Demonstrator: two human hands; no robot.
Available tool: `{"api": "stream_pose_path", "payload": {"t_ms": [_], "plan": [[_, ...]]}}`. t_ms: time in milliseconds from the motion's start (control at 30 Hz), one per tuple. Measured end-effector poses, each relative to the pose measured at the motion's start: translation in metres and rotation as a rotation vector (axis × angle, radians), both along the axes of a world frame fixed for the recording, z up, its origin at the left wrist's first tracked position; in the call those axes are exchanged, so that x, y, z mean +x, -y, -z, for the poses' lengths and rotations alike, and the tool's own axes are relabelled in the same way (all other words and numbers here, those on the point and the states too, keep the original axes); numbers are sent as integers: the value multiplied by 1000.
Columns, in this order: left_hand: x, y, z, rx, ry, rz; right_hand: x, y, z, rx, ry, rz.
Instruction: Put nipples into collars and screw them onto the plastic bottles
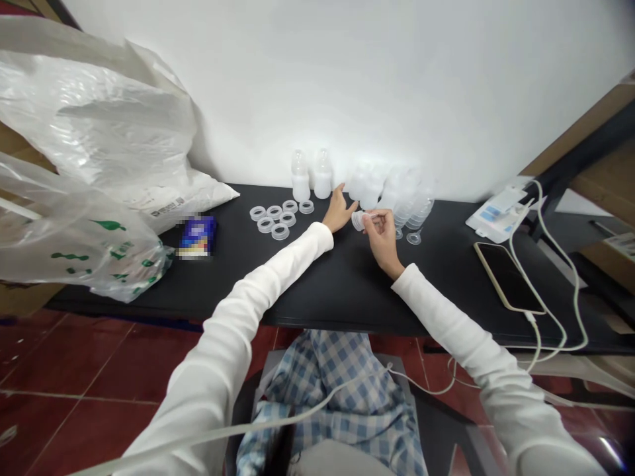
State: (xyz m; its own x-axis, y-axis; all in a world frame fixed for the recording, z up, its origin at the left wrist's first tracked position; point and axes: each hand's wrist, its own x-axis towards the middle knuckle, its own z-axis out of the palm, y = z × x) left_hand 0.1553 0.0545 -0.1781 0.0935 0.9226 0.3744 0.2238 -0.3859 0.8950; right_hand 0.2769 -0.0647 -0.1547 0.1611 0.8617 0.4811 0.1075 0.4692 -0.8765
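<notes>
My left hand (338, 211) reaches over the black table with its fingers spread and nothing visible in them. It is between two small capped baby bottles (323, 175) and a cluster of translucent bottle parts (370, 185) by the wall. My right hand (381, 239) is closed in a pinch on a translucent screw ring (358, 221), held tilted just right of my left hand. Whether another part sits inside that ring, I cannot tell. Several loose rings (274, 212) lie flat to the left. Clear nipple-like pieces (413, 237) lie beyond my right hand.
Large plastic bags (99, 119) fill the left end of the table (307, 291), beside a blue packet (197, 237). At the right are a phone (508, 276) with a cable plugged in, a white box (496, 215) and looping white cables (578, 291). A white wall stands behind.
</notes>
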Motion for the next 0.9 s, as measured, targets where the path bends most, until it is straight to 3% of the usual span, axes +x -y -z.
{"api": "stream_pose_path", "payload": {"t_ms": [167, 367, 500, 667, 767, 900], "plan": [[24, -41, -7, 14, 6, -4, 5, -4, 2, 27, -55, 64], [21, -43, -16, 27, -188, -91, 6, -6, 4, -2, -63, 91], [7, -23, -16, 67, -301, -177, 7, -5, 2, 19, -66, 98], [-26, 23, -4, 196, -286, -304, 10, -6, 0, 40, -27, 131], [-53, 52, 0, 276, -325, -281, 13, -8, 0, 41, -6, 129], [-81, 77, -1, 468, -404, -150, 20, -13, 0, 26, -21, 99]]}}
